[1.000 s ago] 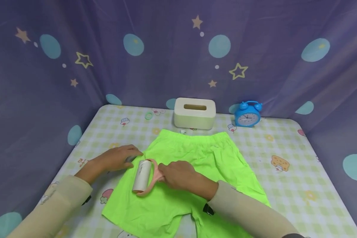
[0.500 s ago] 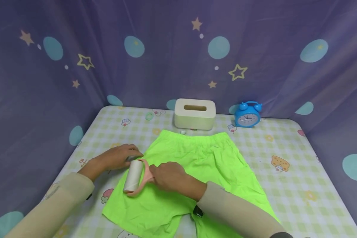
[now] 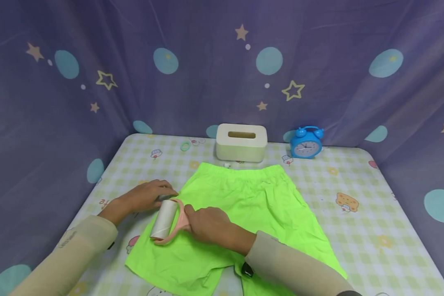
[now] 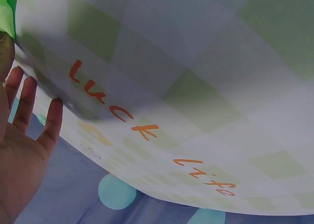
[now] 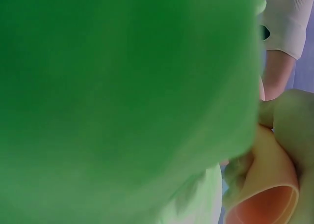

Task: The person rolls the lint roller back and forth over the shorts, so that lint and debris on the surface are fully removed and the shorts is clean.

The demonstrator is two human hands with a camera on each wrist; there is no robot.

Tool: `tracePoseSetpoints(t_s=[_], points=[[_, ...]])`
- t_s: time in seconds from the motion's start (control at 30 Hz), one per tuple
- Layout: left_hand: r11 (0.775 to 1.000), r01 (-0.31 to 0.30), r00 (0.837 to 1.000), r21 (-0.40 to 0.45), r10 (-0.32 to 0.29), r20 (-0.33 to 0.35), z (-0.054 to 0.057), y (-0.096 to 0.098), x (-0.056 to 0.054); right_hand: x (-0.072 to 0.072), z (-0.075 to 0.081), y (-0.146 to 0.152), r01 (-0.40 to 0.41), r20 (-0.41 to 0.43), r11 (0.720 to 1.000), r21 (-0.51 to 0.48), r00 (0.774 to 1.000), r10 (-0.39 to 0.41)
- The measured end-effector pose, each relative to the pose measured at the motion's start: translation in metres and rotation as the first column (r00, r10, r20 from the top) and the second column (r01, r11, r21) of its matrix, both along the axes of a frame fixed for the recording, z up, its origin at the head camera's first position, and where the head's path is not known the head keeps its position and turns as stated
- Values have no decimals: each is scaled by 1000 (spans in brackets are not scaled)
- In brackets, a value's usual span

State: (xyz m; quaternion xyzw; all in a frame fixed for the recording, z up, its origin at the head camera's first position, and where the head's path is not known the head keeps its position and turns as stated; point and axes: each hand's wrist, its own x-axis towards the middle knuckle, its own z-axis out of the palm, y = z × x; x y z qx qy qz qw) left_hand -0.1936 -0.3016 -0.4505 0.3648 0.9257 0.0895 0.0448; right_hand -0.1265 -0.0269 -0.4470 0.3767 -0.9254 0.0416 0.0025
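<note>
Neon green shorts lie spread out, waistband away from me. My right hand grips the pink handle of a lint roller, whose white roll rests on the left leg of the shorts. In the right wrist view the hollow end of the pink handle shows within the hand, while green fabric fills most of the picture. My left hand rests at the left edge of the shorts, beside the roll's upper end. Its outer fingers extend loosely in the left wrist view.
A tissue box stands behind the waistband, with a blue alarm clock to its right. A small green ring lies at the back left. The checked tablecloth surrounds the shorts, and a purple curtain hangs behind.
My right hand has moved the lint roller left across the shorts' leg, toward its outer edge, mostly in the first half second. My left hand has stayed at the edge.
</note>
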Motion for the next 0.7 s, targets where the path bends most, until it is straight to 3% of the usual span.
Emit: tracePoseSetpoints(t_s=[0.2,0.33,0.57,0.7], points=[[1000,-2,1000,6,2,-8,-2,0,-1,3,-3,1,-9,5,1000,-3,1000,9],[1000,-11,1000,11,11,26,-1,2,-1,5,-5,3,8,15,1000,0,1000,-8],[999,-50,993,-11,51,109,2,4,-1,7,-5,18,54,116,998,8,992,-55],[998,-62,990,-19,64,124,6,6,2,8,-2,33,60,155,998,-10,986,-58]])
